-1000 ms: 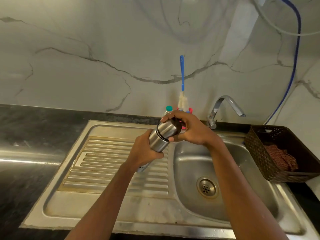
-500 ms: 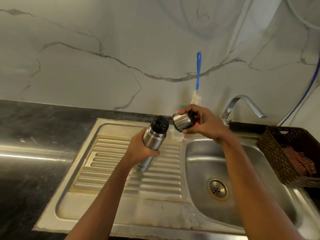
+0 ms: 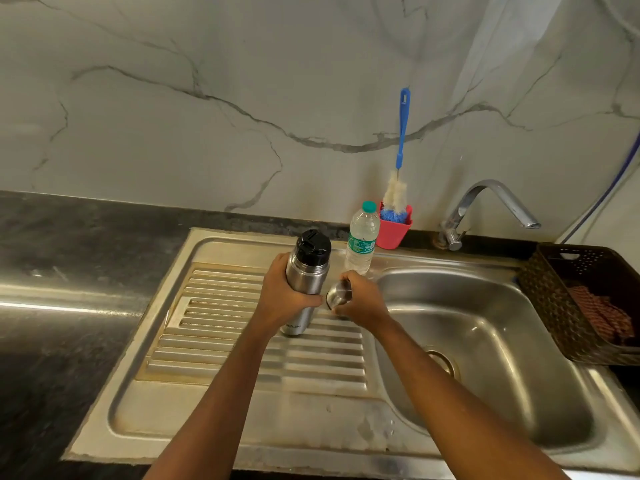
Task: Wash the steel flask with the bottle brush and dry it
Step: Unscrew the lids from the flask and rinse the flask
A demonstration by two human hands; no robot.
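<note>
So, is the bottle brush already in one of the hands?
No, the bottle brush stands bristles-down in the red cup, untouched.

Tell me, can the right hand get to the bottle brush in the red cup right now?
Probably not yet: the right hand is gripping the steel cap. Otherwise the way to the bottle brush looks free.

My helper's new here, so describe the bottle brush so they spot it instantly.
Behind the steel sink, left of the tap, a red cup stands beside a plastic water bottle. The bottle brush stands in it, the only thing with a long blue handle.
</note>
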